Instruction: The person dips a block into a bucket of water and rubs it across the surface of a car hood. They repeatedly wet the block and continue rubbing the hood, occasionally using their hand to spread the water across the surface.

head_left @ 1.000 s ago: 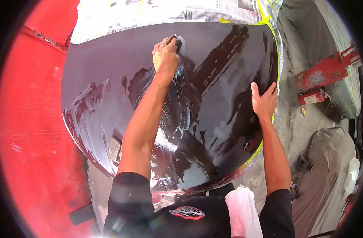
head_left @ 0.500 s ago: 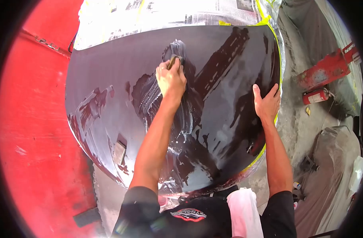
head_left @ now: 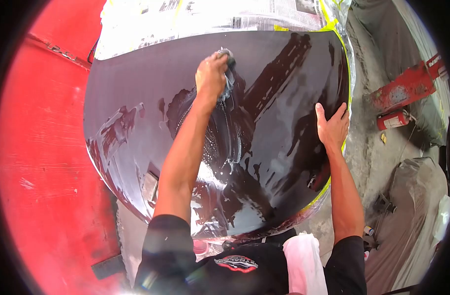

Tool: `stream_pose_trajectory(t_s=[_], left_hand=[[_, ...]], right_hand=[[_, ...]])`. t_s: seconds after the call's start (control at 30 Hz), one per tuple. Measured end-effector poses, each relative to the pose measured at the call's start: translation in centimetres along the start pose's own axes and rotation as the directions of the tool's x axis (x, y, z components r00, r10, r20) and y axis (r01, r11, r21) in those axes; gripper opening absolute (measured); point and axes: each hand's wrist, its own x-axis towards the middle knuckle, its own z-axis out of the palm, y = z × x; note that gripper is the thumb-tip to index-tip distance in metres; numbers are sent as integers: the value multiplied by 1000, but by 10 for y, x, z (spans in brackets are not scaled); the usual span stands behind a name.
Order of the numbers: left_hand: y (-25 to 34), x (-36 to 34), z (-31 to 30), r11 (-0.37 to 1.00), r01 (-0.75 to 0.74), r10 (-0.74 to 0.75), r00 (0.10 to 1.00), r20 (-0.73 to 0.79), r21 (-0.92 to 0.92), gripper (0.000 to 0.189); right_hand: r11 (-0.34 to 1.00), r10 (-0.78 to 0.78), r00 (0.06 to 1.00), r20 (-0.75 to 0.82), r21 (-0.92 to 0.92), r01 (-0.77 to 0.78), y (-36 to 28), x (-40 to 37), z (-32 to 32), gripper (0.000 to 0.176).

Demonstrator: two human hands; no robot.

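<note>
On the wet dark-grey car panel (head_left: 284, 98), a small grey sanding pad (head_left: 228, 55) is gripped by the left hand (head_left: 211, 76); the right hand (head_left: 333, 129) is laid flat, fingers open.

One panel (head_left: 136, 88), one sponge (head_left: 228, 56), two hands (head_left: 211, 76) (head_left: 333, 129)

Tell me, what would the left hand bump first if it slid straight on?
Probably the newspaper masking past the far edge of the hood. The left hand, gripping a sanding pad, points that way, only bare panel between.
</note>
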Motion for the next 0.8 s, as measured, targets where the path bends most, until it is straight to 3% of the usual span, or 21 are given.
stream_pose_trajectory(t_s=[0.03, 0.07, 0.1, 0.17, 0.23, 0.3, 0.37, 0.4, 0.5, 0.53, 0.57, 0.63, 0.7, 0.73, 0.77, 0.8], left_hand=[[9, -10, -5, 995, 67, -62, 996, 66, -71, 27], [0, -38, 5, 994, -58, 56, 998, -25, -90, 30], [8, -52, 3, 994, -111, 112, 993, -32, 13, 34], [1, -33, 1, 991, -121, 119, 993, -23, -62, 31], [-6, 8, 3, 995, -95, 95, 995, 10, 9, 30], [2, 8, 3, 997, -71, 73, 995, -71, 38, 27], [29, -11, -21, 924, 295, -231, 937, 262, -241, 27], [2, -40, 1, 981, -191, 192, 981, -38, 28, 28], [8, -21, -10, 994, -25, 31, 998, 58, -106, 27], [3, 3, -9, 999, 26, -23, 991, 132, -19, 25], [-6, 14, 6, 986, -103, 111, 992, -56, 131, 25], [-3, 8, 11, 995, -75, 83, 988, -130, 71, 27], [4, -25, 6, 993, -12, 10, 1000, -18, -118, 29], [12, -43, 7, 991, -133, 133, 985, -110, 3, 31], [9, -39, 5, 991, -137, 136, 985, -103, 3, 31], [12, -25, -4, 994, -56, 58, 998, 13, -89, 30]], right_hand=[[1000, -2, 1000, -4, 2, 2, 1, 0, -1, 103], [1000, -5, 1000, 4, 13, 5, 2, 0, -1, 103], [1000, -3, 1000, 12, 27, 2, 1, 0, 2, 103], [999, 2, 1000, 23, 32, -3, 0, 1, 3, 103], [1000, -11, 999, 34, 22, 11, 2, 1, -1, 103], [999, 3, 999, 43, 41, -5, 0, 1, -1, 103], [999, 7, 999, 45, 36, -9, 0, -3, -5, 103], [999, 11, 999, 47, 37, -13, -2, 0, -3, 103], [1000, 4, 999, 41, 27, -5, -1, 1, -1, 104], [1000, 1, 999, 49, 12, -1, 3, -2, -2, 104], [1000, 2, 999, 49, 16, -2, 4, -1, -3, 103], [999, 6, 999, 51, 46, -8, -1, 0, -2, 103], [999, 6, 999, 48, 39, -8, -3, 1, -3, 103], [1000, 15, 999, 48, 23, -16, -2, 0, -1, 103], [999, 22, 998, 50, 24, -23, -2, -1, -1, 103], [999, 16, 999, 50, 34, -18, -2, 0, -1, 103]])
